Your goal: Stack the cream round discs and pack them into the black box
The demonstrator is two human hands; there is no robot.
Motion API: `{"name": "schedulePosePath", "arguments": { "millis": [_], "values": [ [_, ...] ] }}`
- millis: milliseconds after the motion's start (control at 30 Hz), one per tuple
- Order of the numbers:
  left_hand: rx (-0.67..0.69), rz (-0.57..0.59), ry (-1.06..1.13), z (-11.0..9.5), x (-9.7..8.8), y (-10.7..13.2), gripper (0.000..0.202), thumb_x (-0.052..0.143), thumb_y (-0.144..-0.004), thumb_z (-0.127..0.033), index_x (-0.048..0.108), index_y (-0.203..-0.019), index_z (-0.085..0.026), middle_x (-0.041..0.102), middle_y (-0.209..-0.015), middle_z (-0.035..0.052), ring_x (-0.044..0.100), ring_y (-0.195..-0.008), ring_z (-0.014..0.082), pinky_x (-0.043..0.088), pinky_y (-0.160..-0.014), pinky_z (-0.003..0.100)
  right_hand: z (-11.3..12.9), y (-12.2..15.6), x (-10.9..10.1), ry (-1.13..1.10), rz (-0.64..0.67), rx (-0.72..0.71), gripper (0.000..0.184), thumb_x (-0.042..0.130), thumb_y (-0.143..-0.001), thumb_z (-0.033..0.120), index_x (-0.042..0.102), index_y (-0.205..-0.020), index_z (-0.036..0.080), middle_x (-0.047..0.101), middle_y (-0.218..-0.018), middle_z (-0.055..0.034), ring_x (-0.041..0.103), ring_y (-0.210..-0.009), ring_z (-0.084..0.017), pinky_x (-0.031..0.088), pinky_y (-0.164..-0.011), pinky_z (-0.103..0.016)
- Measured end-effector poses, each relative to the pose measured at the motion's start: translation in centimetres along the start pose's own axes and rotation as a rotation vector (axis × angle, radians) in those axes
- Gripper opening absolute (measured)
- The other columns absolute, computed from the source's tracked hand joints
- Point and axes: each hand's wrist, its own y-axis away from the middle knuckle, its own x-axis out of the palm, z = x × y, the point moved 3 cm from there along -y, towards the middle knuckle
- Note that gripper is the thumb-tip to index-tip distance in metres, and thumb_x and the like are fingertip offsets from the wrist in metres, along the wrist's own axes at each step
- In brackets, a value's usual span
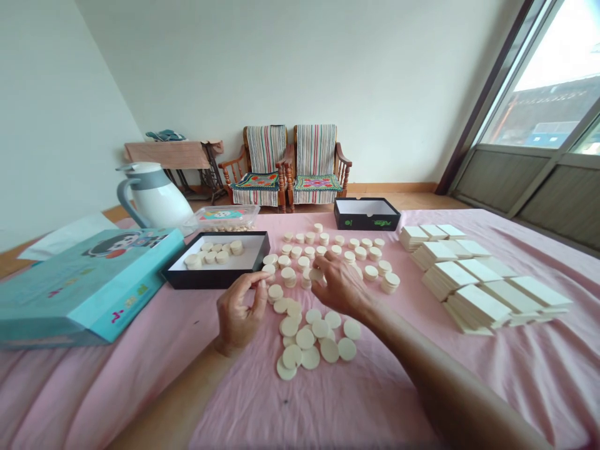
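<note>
Several pale round wooden discs lie loose on the pink tablecloth in front of me. More discs stand in short stacks farther back. My left hand rests on the cloth, its fingers curled and pinched toward a small stack of discs. My right hand reaches over the stacks, its fingertips closed on a disc. A black box with a white inside holds a few discs and sits just left of my left hand.
Rows of pale rectangular wooden blocks lie at the right. A second black box stands at the back. A teal carton, a white jug and a plastic tub are at the left. Two striped chairs stand by the wall.
</note>
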Motion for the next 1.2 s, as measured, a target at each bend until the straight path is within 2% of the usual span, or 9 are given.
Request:
{"name": "schedulePosePath", "arguments": {
  "millis": [100,300,567,767,933,1200],
  "values": [
    [-0.054,-0.03,-0.016,0.3,-0.1,-0.1,0.014,0.054,-0.085,-0.017,0.065,-0.095,-0.017,0.071,-0.085,0.0041,0.067,-0.075,0.0154,0.053,-0.073,0.026,-0.9,-0.4,0.4,-0.022,-0.062,0.026,0.016,0.049,-0.08,0.023,0.055,-0.093,0.017,0.054,-0.089,-0.0054,0.049,-0.067,-0.014,0.026,-0.053,-0.026],
    [-0.109,0.04,-0.009,0.8,0.4,-0.1,0.013,0.054,-0.085,-0.021,0.065,-0.092,-0.018,0.072,-0.084,0.0038,0.068,-0.074,0.0153,0.054,-0.073,0.026,-1.6,-0.7,1.6,-0.07,-0.052,0.008,0.017,0.051,-0.08,0.019,0.056,-0.095,0.015,0.055,-0.09,-0.0062,0.052,-0.077,-0.016,0.034,-0.062,-0.026],
    [-0.148,0.057,0.003,1.0,0.2,-0.4,0.013,0.054,-0.085,-0.021,0.065,-0.091,-0.017,0.072,-0.083,0.0036,0.068,-0.073,0.0151,0.054,-0.071,0.025,-1.8,-1.5,1.8,-0.135,0.027,-0.147,0.021,0.055,-0.079,0.014,0.059,-0.099,0.016,0.055,-0.096,-0.0063,0.05,-0.087,-0.017,0.038,-0.078,-0.03],
    [-0.131,0.039,0.014,0.7,0.0,-0.5,0.012,0.054,-0.085,-0.019,0.065,-0.09,-0.017,0.072,-0.082,0.0032,0.068,-0.073,0.0148,0.053,-0.07,0.025,-2.5,-1.9,1.3,-0.146,0.106,-0.226,0.02,0.054,-0.08,0.013,0.061,-0.099,0.015,0.058,-0.096,-0.0073,0.05,-0.09,-0.018,0.039,-0.078,-0.031],
    [-0.126,0.037,0.009,0.4,-0.2,-0.6,0.011,0.055,-0.084,-0.019,0.065,-0.089,-0.018,0.072,-0.08,0.0022,0.068,-0.072,0.0147,0.053,-0.069,0.024,-3.0,-2.0,1.3,-0.193,0.127,-0.246,0.03,0.053,-0.078,0.01,0.061,-0.107,0.016,0.06,-0.1,-0.0081,0.052,-0.092,-0.019,0.04,-0.08,-0.031],
    [-0.116,0.043,0.01,0.3,-0.1,-0.6,0.012,0.054,-0.084,-0.019,0.065,-0.087,-0.018,0.072,-0.079,0.0021,0.068,-0.073,0.015,0.053,-0.069,0.024,-1.5,-1.6,1.5,-0.066,0.066,-0.11,0.021,0.058,-0.083,0.031,0.061,-0.098,0.017,0.062,-0.095,-0.0076,0.052,-0.088,-0.02,0.039,-0.076,-0.032]
  ]
}}
